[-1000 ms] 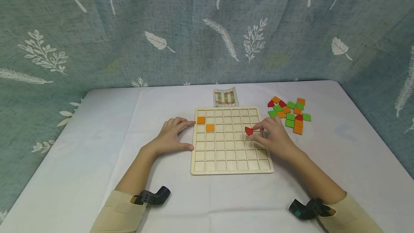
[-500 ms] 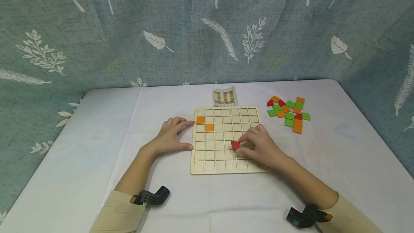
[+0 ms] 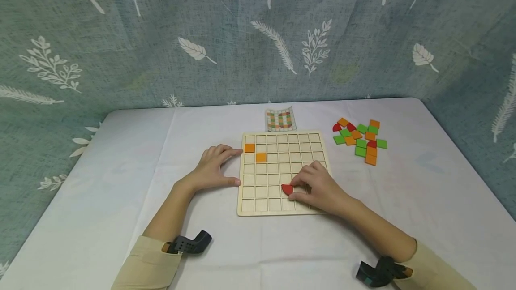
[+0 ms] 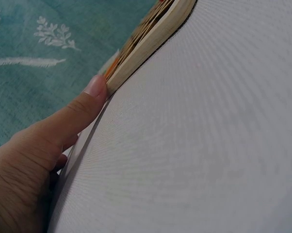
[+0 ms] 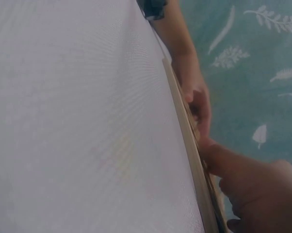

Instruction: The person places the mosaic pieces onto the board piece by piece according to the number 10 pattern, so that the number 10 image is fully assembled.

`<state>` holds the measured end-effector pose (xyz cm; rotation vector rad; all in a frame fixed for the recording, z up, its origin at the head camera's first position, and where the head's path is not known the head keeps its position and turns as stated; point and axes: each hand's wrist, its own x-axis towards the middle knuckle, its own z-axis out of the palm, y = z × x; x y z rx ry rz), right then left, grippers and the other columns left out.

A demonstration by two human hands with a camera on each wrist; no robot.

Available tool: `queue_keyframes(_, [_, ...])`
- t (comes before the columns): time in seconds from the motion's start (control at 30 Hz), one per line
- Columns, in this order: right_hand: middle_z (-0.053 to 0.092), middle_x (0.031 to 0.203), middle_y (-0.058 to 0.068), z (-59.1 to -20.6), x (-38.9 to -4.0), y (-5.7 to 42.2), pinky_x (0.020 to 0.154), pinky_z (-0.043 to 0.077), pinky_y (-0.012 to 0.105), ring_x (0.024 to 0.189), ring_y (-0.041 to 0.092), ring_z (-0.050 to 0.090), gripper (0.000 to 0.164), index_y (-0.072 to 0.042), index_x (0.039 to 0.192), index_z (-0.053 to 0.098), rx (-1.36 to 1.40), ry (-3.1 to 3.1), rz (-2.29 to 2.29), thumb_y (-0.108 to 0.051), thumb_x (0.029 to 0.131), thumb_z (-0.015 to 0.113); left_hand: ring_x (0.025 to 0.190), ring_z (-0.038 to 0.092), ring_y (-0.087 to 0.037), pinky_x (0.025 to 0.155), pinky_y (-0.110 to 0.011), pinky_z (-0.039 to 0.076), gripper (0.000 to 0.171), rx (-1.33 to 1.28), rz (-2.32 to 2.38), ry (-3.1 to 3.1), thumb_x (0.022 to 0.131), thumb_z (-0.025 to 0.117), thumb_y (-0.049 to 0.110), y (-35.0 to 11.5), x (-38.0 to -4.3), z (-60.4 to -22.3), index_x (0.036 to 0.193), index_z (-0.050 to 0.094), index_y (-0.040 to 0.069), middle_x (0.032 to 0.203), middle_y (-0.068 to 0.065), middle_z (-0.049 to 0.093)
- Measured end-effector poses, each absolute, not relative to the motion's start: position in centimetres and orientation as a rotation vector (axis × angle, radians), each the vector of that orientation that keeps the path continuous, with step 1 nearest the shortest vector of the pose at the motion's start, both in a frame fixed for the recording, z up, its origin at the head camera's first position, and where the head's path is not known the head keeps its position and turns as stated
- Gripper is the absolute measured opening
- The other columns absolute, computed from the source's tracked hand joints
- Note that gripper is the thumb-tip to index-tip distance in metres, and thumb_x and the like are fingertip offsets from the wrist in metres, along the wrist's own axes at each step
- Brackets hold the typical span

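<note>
A red rounded wedge-shaped tile (image 3: 287, 189) is pinched between the thumb and fingertips of my right hand (image 3: 318, 189), low over the lower middle cells of the wooden grid board (image 3: 262, 214). My left hand (image 3: 211, 169) rests beside the board, thumb and forefinger spread along its left edge. In the left wrist view, the left thumb (image 4: 90, 94) presses at the board's rim (image 4: 151, 51). Two orange square tiles lie in the grid: one (image 3: 249, 148) in the top left cell area, another (image 3: 261, 158) diagonally below it. In the right wrist view, my right hand (image 5: 248, 184) hides the red tile.
Right of the board lies a loose group of green (image 3: 361, 151), orange (image 3: 371, 159) and red tiles (image 3: 337, 127). A printed pattern card (image 3: 281, 120) stands behind the board's far edge. A leaf-patterned cloth (image 3: 225, 70) hangs behind the white-covered table (image 3: 201, 133).
My right hand has carried the red tile from the board's right side leftward and toward me, to the lower middle cells. The left hand has stayed at the left edge.
</note>
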<state>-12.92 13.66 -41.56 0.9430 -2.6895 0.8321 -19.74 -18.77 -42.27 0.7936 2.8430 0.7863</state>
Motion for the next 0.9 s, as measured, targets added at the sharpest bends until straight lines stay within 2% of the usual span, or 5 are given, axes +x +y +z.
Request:
queue_keyframes(0.4, [0.061,0.084,-0.009,-41.4,-13.0,14.2,0.073,0.035,0.026,0.085,0.009,0.038,0.029,-0.017,0.090,0.071,0.927,-2.632,0.974,-0.033,0.069,0.084,0.115,0.037,-0.025,0.094,-0.044,0.025,0.086,0.813,0.792,2.843,0.066,0.079,0.055,-18.9,-19.9,-42.5,0.139,0.047,0.023,0.126,-0.005,0.046])
queue_keyframes(0.63, [0.057,0.075,-0.003,-40.3,-13.3,15.4,0.071,0.034,0.028,0.085,0.012,0.036,0.030,-0.010,0.092,0.070,0.880,-2.594,1.049,-0.022,0.068,0.085,0.116,0.036,-0.023,0.094,-0.044,0.025,0.087,0.779,0.797,2.822,0.066,0.078,0.057,-18.6,-19.8,-42.5,0.140,0.046,0.025,0.128,-0.004,0.045])
queue_keyframes(0.9, [0.055,0.082,0.003,-38.8,-13.4,17.8,0.074,0.035,0.033,0.093,0.014,0.035,0.030,-0.009,0.097,0.070,0.668,-2.659,1.063,-0.018,0.071,0.083,0.117,0.036,-0.024,0.096,-0.044,0.025,0.087,0.779,0.775,2.834,0.066,0.078,0.056,-18.9,-19.8,-42.5,0.140,0.046,0.025,0.128,-0.004,0.044])
